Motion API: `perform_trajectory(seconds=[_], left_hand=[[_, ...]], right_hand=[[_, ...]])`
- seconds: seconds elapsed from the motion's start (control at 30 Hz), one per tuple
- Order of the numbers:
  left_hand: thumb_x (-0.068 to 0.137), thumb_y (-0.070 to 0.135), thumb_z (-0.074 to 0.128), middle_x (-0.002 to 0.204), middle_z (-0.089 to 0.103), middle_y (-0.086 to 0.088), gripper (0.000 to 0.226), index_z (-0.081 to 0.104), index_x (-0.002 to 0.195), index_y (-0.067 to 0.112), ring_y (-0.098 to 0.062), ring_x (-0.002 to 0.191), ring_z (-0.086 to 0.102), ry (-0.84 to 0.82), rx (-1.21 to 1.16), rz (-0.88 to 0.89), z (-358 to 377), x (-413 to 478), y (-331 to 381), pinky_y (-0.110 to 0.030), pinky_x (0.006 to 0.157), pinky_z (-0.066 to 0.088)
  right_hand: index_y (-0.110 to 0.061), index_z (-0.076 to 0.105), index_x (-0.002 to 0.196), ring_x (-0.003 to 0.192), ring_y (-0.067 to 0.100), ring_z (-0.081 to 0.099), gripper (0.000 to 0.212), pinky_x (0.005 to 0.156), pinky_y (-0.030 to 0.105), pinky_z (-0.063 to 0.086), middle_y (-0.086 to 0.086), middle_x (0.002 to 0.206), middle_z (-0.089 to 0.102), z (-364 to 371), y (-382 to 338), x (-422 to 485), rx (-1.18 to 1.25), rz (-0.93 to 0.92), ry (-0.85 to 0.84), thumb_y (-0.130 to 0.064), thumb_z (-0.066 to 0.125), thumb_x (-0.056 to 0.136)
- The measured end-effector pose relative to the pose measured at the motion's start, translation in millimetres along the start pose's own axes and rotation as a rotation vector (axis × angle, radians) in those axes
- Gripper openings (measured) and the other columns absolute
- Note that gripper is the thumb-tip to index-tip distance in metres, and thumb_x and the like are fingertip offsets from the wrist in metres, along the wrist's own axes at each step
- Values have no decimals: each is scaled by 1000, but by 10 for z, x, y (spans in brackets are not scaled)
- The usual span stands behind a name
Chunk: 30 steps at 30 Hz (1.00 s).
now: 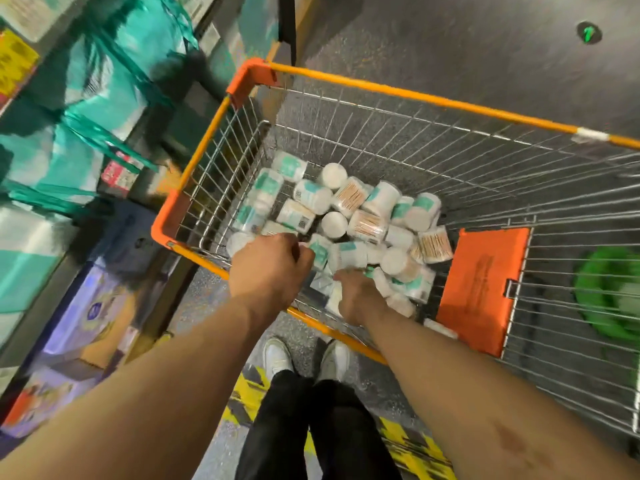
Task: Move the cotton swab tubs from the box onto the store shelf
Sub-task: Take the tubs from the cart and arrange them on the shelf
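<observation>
Along the left edge of the frame runs the store shelf [45,188], badly blurred, stacked with teal and white packs up high and purple boxes lower down. Just right of it, filling the middle and right of the frame, stands a wire cart [398,88] with an orange rim, its basket seen from above.

The person's left arm comes up from the lower left corner, straight and extended, and the left hand [272,268] hangs over the cart's near rim with the knuckles up and the fingers curled in toward the palm; it looks as though the fingertips are closing on a tub at the edge of the heap, though the blur leaves that unsure. The cotton swab tubs [349,216], white with teal labels, lie jumbled on the basket floor at frame centre, most on their sides, a few showing round white lids.

The right arm rises from the lower right corner. The right hand [356,296] reaches deeper, palm down among the tubs nearest the rim, fingers buried so I cannot tell their grip. An orange flap [481,292] sits further right.
</observation>
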<state>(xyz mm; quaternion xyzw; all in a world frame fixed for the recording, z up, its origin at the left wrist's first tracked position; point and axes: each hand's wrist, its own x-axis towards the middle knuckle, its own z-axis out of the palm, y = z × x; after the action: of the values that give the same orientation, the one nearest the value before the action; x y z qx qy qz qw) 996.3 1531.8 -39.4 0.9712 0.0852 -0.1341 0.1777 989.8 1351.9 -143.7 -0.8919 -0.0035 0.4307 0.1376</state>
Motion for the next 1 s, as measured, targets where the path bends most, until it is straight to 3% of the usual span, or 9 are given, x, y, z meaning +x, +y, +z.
perform_trajectory(seconds=[0.2, 0.37, 0.5, 0.63, 0.73, 0.87, 1.0], left_hand=[[93, 54, 40, 64, 58, -1, 44, 54, 71, 18, -28, 57, 57, -122, 81, 42, 73, -289, -168, -29, 52, 46], [92, 52, 50, 90, 64, -6, 40, 67, 98, 17, -31, 79, 62, -403, 282, -48, 141, -277, -284, -34, 63, 48], [94, 39, 55, 114, 66, -9, 33, 66, 116, 17, -32, 101, 66, -550, 368, -64, 244, -131, -306, -35, 72, 48], [92, 41, 58, 113, 67, -6, 37, 64, 118, 16, -30, 105, 65, -655, 469, -53, 377, 28, -255, -37, 74, 49], [89, 49, 60, 118, 65, -8, 54, 52, 128, 12, -30, 106, 65, -658, 436, -143, 563, 255, -204, -37, 74, 48], [84, 66, 62, 134, 52, -14, 80, 37, 140, 14, -35, 116, 60, -652, 301, -233, 867, 585, -63, -48, 87, 52], [78, 63, 74, 127, 52, -15, 85, 38, 137, 14, -36, 109, 61, -562, 331, -243, 1063, 731, -27, -43, 69, 44]], right_hand=[[-28, 41, 150, 134, 37, 45, 66, 108, 41, 46, 12, 151, 43, 288, 17, -217, -20, 43, -71, -7, 52, 89], [-32, 37, 152, 131, 35, 50, 67, 106, 39, 47, 14, 150, 47, 367, 50, -232, -65, 4, -174, -11, 54, 91], [-22, 36, 153, 129, 36, 53, 56, 105, 38, 46, 17, 145, 53, 375, 118, -65, -104, -13, -223, -26, 54, 100], [-21, 41, 148, 130, 37, 52, 57, 106, 39, 43, 15, 143, 56, 377, 189, 32, -102, -13, -170, -49, 52, 99], [-23, 48, 138, 128, 38, 52, 66, 104, 42, 45, 16, 138, 57, 367, 221, 122, -39, -12, -95, -57, 70, 85], [-21, 47, 136, 121, 35, 54, 62, 101, 40, 47, 14, 132, 56, 354, 260, 283, 23, -1, -70, -46, 73, 86], [-12, 59, 126, 110, 34, 57, 59, 94, 40, 50, 16, 123, 59, 370, 307, 353, 99, -10, 135, -46, 76, 81]])
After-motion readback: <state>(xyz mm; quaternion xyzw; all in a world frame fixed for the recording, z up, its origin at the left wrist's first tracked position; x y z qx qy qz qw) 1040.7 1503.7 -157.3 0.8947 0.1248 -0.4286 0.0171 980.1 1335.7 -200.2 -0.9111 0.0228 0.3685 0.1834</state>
